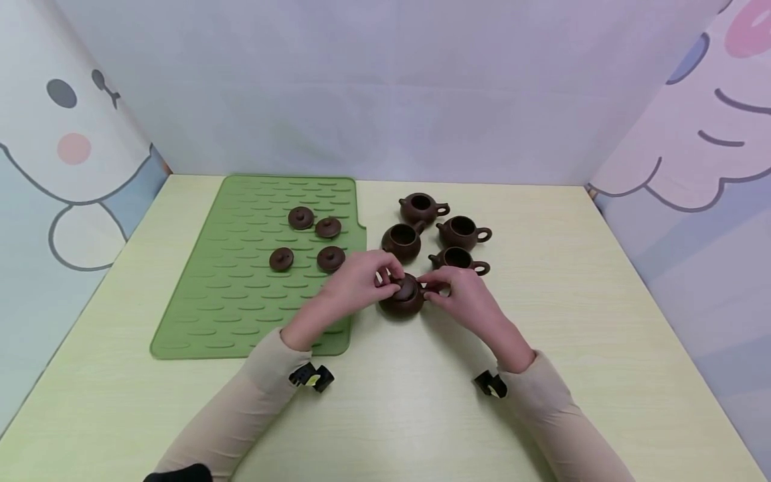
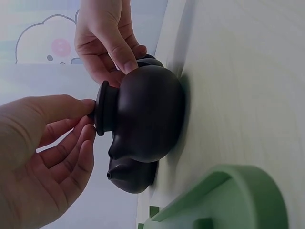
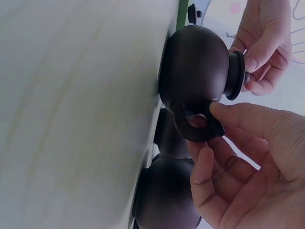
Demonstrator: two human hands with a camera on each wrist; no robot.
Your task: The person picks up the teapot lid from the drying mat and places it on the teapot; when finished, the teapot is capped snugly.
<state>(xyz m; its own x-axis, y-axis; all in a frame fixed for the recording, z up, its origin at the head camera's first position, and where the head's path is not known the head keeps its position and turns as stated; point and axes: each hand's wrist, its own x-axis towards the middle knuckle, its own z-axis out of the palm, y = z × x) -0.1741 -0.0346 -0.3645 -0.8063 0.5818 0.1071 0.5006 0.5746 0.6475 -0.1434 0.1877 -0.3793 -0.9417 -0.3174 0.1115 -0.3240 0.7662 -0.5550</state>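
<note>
A dark brown teapot [image 1: 400, 306] stands on the table in front of the other pots. My left hand [image 1: 361, 278] pinches the knob of a round lid [image 1: 405, 288] at the pot's mouth; in the left wrist view the lid [image 2: 101, 108] has its rim raised a little above the pot [image 2: 151, 113], its lower collar at the opening. My right hand [image 1: 464, 298] holds the pot's handle [image 3: 198, 128] between thumb and fingers, as the right wrist view shows.
Several lidless teapots stand just behind, among them one at the back [image 1: 419, 209] and one at the right [image 1: 462, 233]. A green mat [image 1: 241, 294] lies on the left, bearing several loose lids, one of them [image 1: 281, 259] nearest the left edge.
</note>
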